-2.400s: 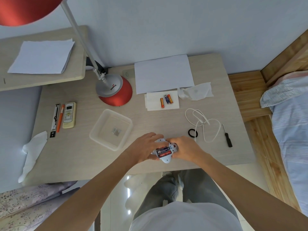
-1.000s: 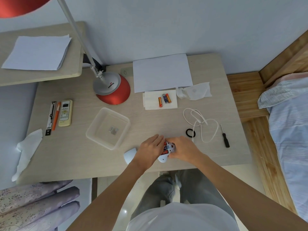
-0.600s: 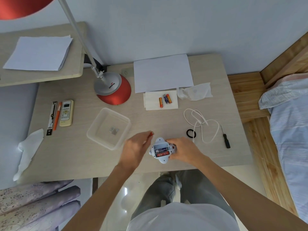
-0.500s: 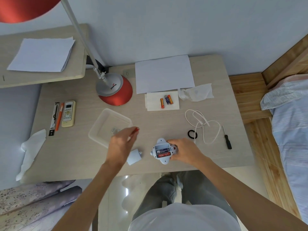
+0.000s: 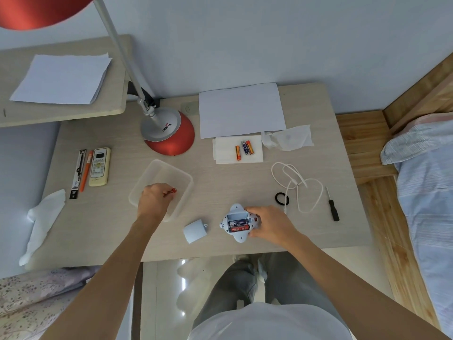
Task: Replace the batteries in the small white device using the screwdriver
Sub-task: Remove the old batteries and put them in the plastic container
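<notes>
Lower the red battery (image 5: 172,191), pinched in the curled fingers of the left hand (image 5: 153,200), into the clear tray (image 5: 171,168) at centre left before letting go. Leave the loose cover (image 5: 195,231) lying beside the white device (image 5: 239,238) at lower centre. Brace the device with the right hand (image 5: 269,224), gripping its right edge, while extracting the two seated cells (image 5: 239,225).

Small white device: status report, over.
Left grip pinches a red-tipped battery over the clear plastic tub. Right grip holds small white device, compartment open, two batteries inside. Nothing blocking.
</notes>
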